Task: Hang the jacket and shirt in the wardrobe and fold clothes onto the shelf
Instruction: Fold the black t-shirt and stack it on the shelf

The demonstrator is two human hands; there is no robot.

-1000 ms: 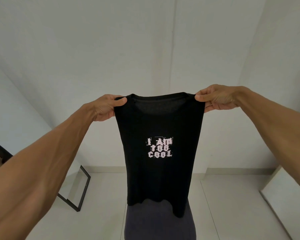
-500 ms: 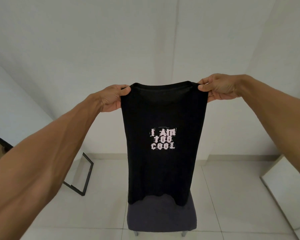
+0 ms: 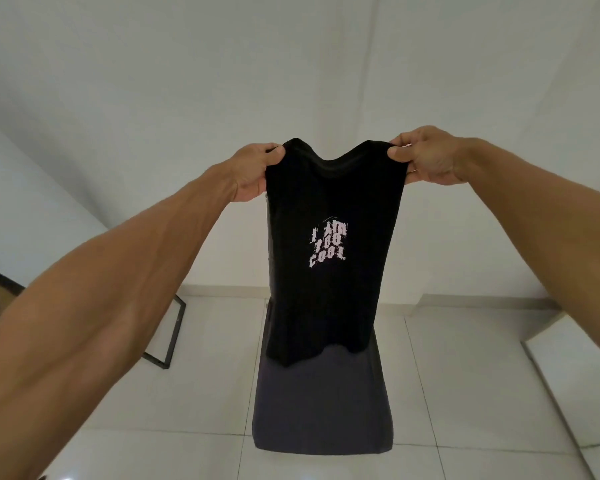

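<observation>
A black T-shirt [image 3: 329,299] with pale "I AM TOO COOL" lettering hangs in the air in front of me, folded narrow lengthwise. My left hand [image 3: 253,174] pinches its top left corner at the shoulder. My right hand [image 3: 426,155] pinches the top right corner. The neckline sags between my two hands. The shirt's hem hangs just above a dark grey chair seat [image 3: 323,410]. No wardrobe, jacket or hanger shows in this view.
White tiled floor [image 3: 194,393] surrounds the chair, with a white wall behind. A black-framed panel [image 3: 172,334] leans at the lower left. A white board or furniture edge [image 3: 575,368] stands at the right.
My hands have come closer together, so the neckline now sags instead of being stretched flat. The view has tipped down, showing more of the chair seat.
</observation>
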